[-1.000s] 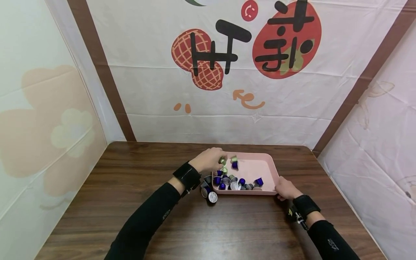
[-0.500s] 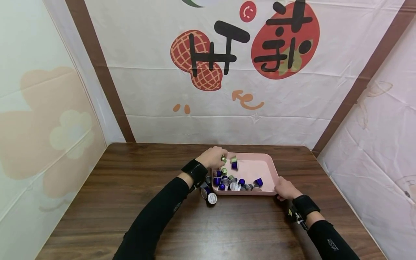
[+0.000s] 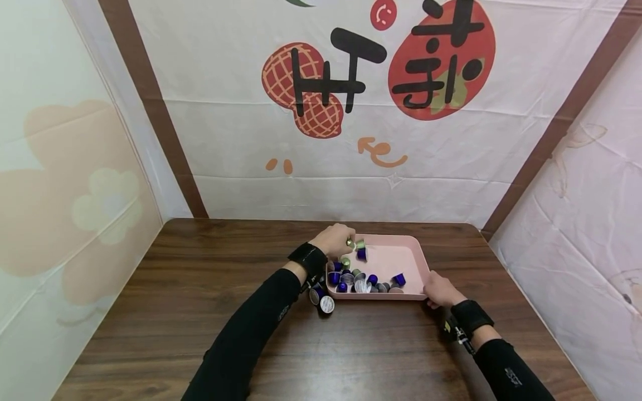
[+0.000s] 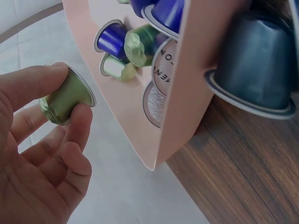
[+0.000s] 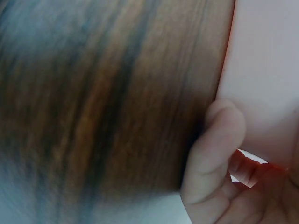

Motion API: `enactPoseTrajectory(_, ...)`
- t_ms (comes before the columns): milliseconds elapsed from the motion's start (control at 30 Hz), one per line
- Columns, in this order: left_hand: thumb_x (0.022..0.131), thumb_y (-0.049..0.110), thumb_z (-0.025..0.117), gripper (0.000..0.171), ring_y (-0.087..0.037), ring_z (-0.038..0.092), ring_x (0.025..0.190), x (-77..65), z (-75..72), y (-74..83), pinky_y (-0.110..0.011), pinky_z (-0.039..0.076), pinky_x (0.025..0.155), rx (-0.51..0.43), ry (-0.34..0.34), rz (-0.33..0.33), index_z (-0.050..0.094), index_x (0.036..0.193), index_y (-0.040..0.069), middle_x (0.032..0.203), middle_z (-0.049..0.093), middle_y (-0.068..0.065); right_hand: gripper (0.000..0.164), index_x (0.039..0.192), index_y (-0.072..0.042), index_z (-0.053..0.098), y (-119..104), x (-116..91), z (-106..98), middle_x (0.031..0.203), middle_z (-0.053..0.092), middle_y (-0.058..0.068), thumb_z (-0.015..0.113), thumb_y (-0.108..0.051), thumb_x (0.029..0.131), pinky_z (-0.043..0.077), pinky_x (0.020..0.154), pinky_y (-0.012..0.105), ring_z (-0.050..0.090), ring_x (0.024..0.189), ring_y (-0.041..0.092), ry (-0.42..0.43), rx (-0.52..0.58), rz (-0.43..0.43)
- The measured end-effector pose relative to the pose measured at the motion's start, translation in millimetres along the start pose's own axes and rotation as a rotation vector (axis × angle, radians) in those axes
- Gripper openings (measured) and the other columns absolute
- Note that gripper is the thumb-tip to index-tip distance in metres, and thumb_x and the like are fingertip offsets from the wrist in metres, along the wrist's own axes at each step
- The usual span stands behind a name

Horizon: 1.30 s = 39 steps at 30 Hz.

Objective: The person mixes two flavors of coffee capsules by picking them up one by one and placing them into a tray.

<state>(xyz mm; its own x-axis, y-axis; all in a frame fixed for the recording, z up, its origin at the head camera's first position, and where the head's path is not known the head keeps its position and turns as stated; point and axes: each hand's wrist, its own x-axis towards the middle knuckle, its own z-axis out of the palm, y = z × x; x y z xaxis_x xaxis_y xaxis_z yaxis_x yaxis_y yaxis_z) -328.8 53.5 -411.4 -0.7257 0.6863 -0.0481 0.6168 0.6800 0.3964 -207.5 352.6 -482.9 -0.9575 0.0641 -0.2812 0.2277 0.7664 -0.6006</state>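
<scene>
My left hand [image 3: 333, 240] pinches a green coffee capsule [image 4: 70, 98] between thumb and fingers, above the back left corner of the pink tray [image 3: 393, 256]. In the left wrist view the capsule is apart from the tray wall, its silver rim toward the tray. My right hand [image 3: 441, 291] grips the tray's front right corner; in the right wrist view a finger [image 5: 217, 140] lies along the tray's side. Inside the tray, several blue, green and grey capsules crowd the left and front; a blue capsule [image 3: 398, 279] lies nearer the right.
Left of the tray, several capsules stand or lie on the wooden table [image 3: 381, 351], among them one with a white lid [image 3: 327, 304] and a dark teal one [image 4: 257, 60]. A printed cloth wall [image 3: 241, 139] rises behind the table, with more cloth at both sides.
My left hand has moved slightly right and toward the back with the green capsule, over the tray's left edge. The right hand and tray stay in place.
</scene>
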Motion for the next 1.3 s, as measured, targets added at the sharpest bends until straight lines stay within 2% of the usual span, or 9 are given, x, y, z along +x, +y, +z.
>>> enactPoseTrajectory(167,0.092,0.018,0.062,0.031,-0.016,0.055,0.080,-0.1,0.2,-0.2,-0.030,0.045,0.067,0.019,-0.008,-0.013,0.059,0.121,0.007,0.113,0.059,-0.009,0.041,0.122,0.017,0.033,0,-1,0,0.080,0.051,0.018,0.044,0.002,0.085,0.051,0.048,0.033,0.056,0.055,0.021,0.004,0.000,-0.016)
enactPoseTrajectory(267,0.092,0.020,0.062,0.032,-0.018,0.056,0.088,-2.9,-0.2,-4.1,-0.032,0.046,0.074,0.022,0.000,-0.003,0.060,0.121,0.008,0.120,0.058,-0.010,0.041,0.121,0.017,0.033,-1,-2,-1,0.080,0.051,0.018,0.045,0.002,0.085,0.051,0.048,0.033,0.057,0.055,0.021,0.003,0.005,-0.016)
enactPoseTrajectory(433,0.090,0.018,0.063,0.025,-0.017,0.057,0.093,-19.6,-8.4,-14.5,-0.033,0.046,0.080,0.016,0.016,-0.002,0.064,0.112,0.008,0.112,0.061,-0.006,0.040,0.120,0.016,0.034,-4,-3,-1,0.079,0.051,0.018,0.045,0.001,0.085,0.051,0.049,0.033,0.057,0.055,0.021,0.000,0.015,-0.003)
enactPoseTrajectory(700,0.089,0.016,0.065,0.003,-0.014,0.053,0.074,-52.0,-21.3,-38.2,-0.030,0.044,0.067,0.022,0.049,0.000,0.065,0.090,0.013,0.085,0.060,0.001,0.039,0.120,0.016,0.034,-3,-3,-1,0.080,0.051,0.018,0.045,0.000,0.086,0.051,0.050,0.033,0.057,0.056,0.021,0.003,-0.002,0.013)
enactPoseTrajectory(867,0.088,0.012,0.065,0.005,-0.012,0.052,0.071,-69.9,-20.2,-46.1,-0.028,0.044,0.065,0.006,0.035,-0.007,0.063,0.084,0.015,0.081,0.058,0.004,0.043,0.123,0.018,0.031,-3,-4,0,0.079,0.051,0.018,0.044,0.000,0.086,0.051,0.049,0.033,0.056,0.056,0.021,0.001,-0.008,0.009)
enactPoseTrajectory(1033,0.087,0.013,0.065,0.006,-0.009,0.053,0.070,-90.2,-11.0,-40.0,-0.026,0.044,0.065,0.002,0.038,-0.006,0.065,0.084,0.018,0.082,0.057,0.006,0.041,0.121,0.017,0.033,-2,-4,1,0.077,0.052,0.018,0.044,0.001,0.085,0.051,0.048,0.033,0.056,0.055,0.021,0.003,-0.005,0.004)
enactPoseTrajectory(1133,0.088,0.017,0.066,0.001,-0.008,0.053,0.071,-104.6,-2.9,-30.9,-0.026,0.045,0.064,0.010,0.045,0.039,0.066,0.087,0.018,0.086,0.057,0.005,0.037,0.118,0.016,0.035,-1,-5,1,0.076,0.052,0.017,0.044,0.001,0.085,0.051,0.048,0.033,0.056,0.054,0.021,0.006,0.002,-0.005)
enactPoseTrajectory(1300,0.087,0.022,0.068,0.010,-0.010,0.053,0.078,-124.1,15.0,-19.0,-0.028,0.046,0.067,0.089,0.073,0.190,0.068,0.095,0.015,0.096,0.059,0.000,0.034,0.115,0.014,0.037,0,-3,1,0.075,0.053,0.016,0.043,0.001,0.084,0.050,0.047,0.033,0.056,0.052,0.020,0.016,0.001,-0.008)
